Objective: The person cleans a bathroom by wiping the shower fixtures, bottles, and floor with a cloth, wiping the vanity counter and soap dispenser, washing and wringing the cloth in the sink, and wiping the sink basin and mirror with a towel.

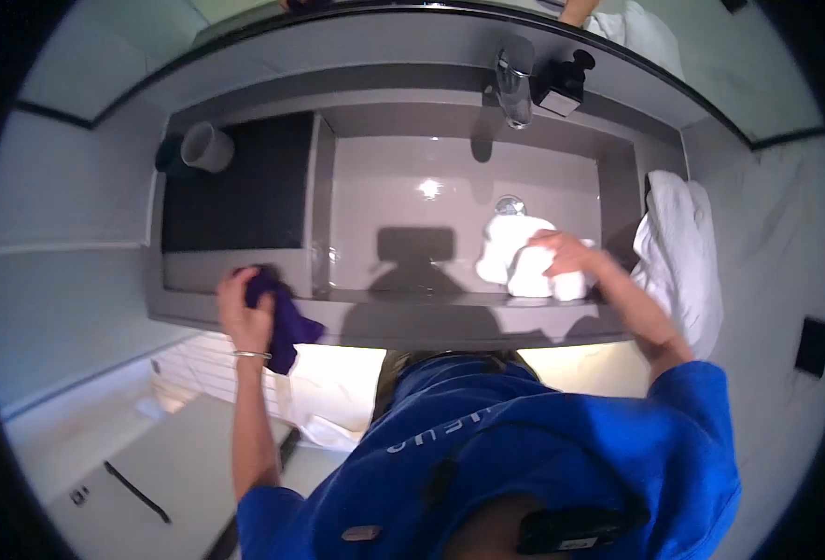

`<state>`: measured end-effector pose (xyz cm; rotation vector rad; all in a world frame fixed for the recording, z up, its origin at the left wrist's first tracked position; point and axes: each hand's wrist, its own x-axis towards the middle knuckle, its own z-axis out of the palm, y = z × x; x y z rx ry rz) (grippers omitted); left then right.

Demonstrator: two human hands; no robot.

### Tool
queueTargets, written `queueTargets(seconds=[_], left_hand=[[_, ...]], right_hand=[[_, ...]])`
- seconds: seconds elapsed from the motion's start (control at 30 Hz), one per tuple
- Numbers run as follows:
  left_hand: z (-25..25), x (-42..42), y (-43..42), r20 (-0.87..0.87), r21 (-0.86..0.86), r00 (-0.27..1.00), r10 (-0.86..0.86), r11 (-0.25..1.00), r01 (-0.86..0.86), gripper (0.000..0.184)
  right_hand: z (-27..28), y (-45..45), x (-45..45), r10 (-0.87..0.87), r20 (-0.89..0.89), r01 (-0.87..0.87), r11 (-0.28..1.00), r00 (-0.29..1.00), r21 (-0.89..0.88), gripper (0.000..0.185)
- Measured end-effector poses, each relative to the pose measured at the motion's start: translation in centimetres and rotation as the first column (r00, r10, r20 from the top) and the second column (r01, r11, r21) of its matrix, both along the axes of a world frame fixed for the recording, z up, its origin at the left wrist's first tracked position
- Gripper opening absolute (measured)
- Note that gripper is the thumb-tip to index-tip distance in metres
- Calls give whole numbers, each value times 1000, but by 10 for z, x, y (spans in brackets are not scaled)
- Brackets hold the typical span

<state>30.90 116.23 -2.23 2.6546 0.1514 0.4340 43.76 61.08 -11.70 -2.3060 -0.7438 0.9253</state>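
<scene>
A dark purple cloth [285,322] hangs over the front edge of the grey counter, with my left hand [246,308] closed on its upper part at the left. My right hand [562,254] grips a bunched white towel [509,250] at the right front of the sink basin [394,177], just in front of the drain. The towel's lower part rests against the basin's front wall. Some fingers of my right hand are hidden in the folds.
A chrome faucet [515,84] and a black soap bottle [565,86] stand behind the basin. A white cup [207,147] sits beside a dark cup on the black left panel [244,201]. Another white towel [681,252] hangs over the counter's right end. A mirror edges the back.
</scene>
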Motion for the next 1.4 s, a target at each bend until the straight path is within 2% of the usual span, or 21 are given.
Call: queueTargets(seconds=[0.07, 0.13, 0.2, 0.23, 0.27, 0.33, 0.37, 0.47, 0.53, 0.63, 0.7, 0.8, 0.83, 0.93, 1.0, 1.07, 1.17, 1.23, 1.27, 1.33, 1.4], left_hand=[[33, 26, -38, -40, -219, 992, -121, 970, 110, 57], [59, 61, -62, -88, -294, 950, -299, 919, 262, 73], [36, 90, -75, -264, -49, 840, -474, 876, 479, 83], [26, 101, -86, -558, -6, 701, -444, 847, 532, 83], [-6, 107, -94, -787, 95, 525, -323, 778, 621, 85], [-78, 90, -94, -883, 109, 364, -295, 626, 772, 91], [-106, 95, -106, -904, 2, 332, -269, 775, 632, 92], [-91, 95, -138, -888, -304, 169, -428, 822, 482, 82], [-81, 92, -161, -811, -363, 175, -559, 714, 599, 71], [-86, 101, -156, -463, -672, 542, -701, 677, 301, 59], [-50, 115, -142, -180, -777, 863, -471, 607, 170, 55], [4, 162, -128, 157, -629, 972, -174, 741, 234, 78], [24, 182, -133, 105, -749, 985, -139, 640, 170, 80], [-38, 274, -129, 1, -134, 987, 161, 978, -159, 87], [-13, 301, -165, -179, 43, 971, 162, 987, -156, 77], [-14, 308, -211, -106, 259, 993, 43, 966, -14, 66], [-1, 300, -289, -230, 199, 966, -121, 965, 169, 59], [-2, 306, -294, -244, -115, 960, -137, 987, 112, 54], [-17, 311, -278, 78, -493, 969, -234, 836, 241, 53], [10, 304, -263, 166, -978, 980, -113, 111, 178, 41], [47, 304, -259, 274, -922, 951, -142, 243, 302, 35]], right_hand=[[81, 2, 19, -298, -359, 128, 895, 884, -427, 50], [88, -24, 20, -510, -253, 334, 792, 822, -510, 52], [15, -71, 1, -449, -316, 326, 869, 836, -372, 62], [2, -60, -10, -442, -235, 221, 759, 866, -612, 66], [-14, -58, -39, -326, 255, 389, 883, 910, -263, 56], [16, -24, -24, -319, -194, 162, 812, 928, -561, 48], [18, -7, -22, -302, -184, 111, 745, 935, -658, 51], [23, 77, -17, -173, -254, 29, 873, 952, -486, 48], [12, 136, -18, -160, -281, 110, 977, 946, -184, 56], [39, 153, -17, -375, -251, 395, 918, 893, 33, 66], [27, 102, -17, -673, -273, 724, 603, 687, 334, 66], [28, 31, 7, -816, -483, 829, -10, 317, 560, 42], [38, 14, 20, -877, -374, 808, 27, 302, 588, 45], [0, -21, 63, -899, -331, 775, 15, 287, 632, 56], [-8, -17, 79, -904, -7, 758, 355, 428, 548, 67], [-54, 5, 91, -783, 578, 799, 490, 228, 349, 87], [-38, 36, 98, -679, 700, 918, 387, 221, 86, 82], [-39, 27, 102, -891, 147, 879, 449, 429, 161, 73], [-45, 27, 101, -895, -43, 879, 426, 444, 214, 68], [-21, 33, 82, -753, -431, 799, 206, 498, 564, 57], [52, 58, 74, -481, -698, 803, 21, 531, 596, 52]])
